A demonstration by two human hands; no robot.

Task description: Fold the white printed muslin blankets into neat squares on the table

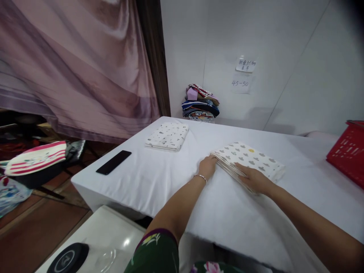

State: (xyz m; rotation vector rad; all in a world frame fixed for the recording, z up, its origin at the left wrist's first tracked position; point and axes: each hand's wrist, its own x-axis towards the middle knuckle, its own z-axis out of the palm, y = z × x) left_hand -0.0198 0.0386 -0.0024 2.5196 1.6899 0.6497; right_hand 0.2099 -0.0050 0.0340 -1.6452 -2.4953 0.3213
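Note:
A folded white cloth (246,153) with grey cloud-like prints and a few yellow and green marks lies on the white-covered table (227,216). My left hand (208,167) is closed round its near left corner, and a thin bracelet circles that wrist. Along the near edge, where several layers show, my right hand (254,179) grips the same cloth with the fingertips on top; the thumb is hidden. Farther left, apart from both hands, rests a second folded white cloth (168,136) with small dark prints.
A black phone-like slab (113,162) lies near the table's left edge. At the right stands a red plastic basket (348,151). Stacked fabrics (200,104) sit by the wall beyond the table. Below left is a white surface (113,235) with a round black object (68,258).

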